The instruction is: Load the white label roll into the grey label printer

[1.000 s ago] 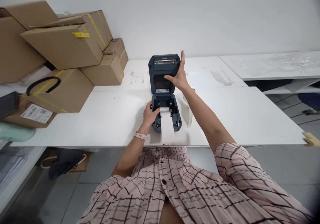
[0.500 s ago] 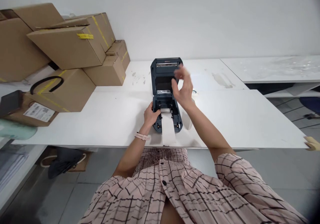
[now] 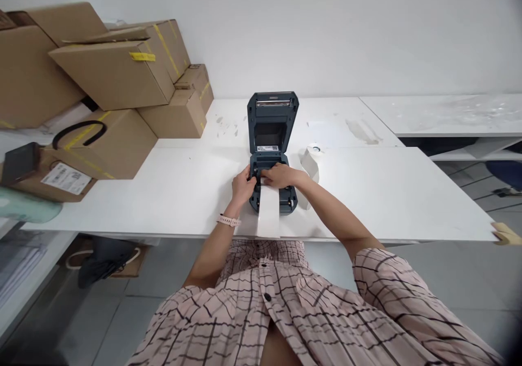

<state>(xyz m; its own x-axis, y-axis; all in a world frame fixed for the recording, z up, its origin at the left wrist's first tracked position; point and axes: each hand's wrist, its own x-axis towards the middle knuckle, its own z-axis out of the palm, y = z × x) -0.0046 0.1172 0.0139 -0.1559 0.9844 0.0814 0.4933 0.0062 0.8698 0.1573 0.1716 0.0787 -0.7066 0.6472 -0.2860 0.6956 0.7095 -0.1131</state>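
Filling the bottom of the frame, a checked pink shirt faces the front edge of a white table. Just beyond, at lower centre, a white paper strip runs out of a dark printer, which stands mid-frame with its lid raised. The left hand, a pink band on its wrist, sets its thumb at the printer's left rim; whether it grips cannot be told. The right hand is inside, fingers bent over the strip's upper end, and any pinch is hidden. Right of the printer sits a paper roll; cartons crowd upper left, before a white wall.
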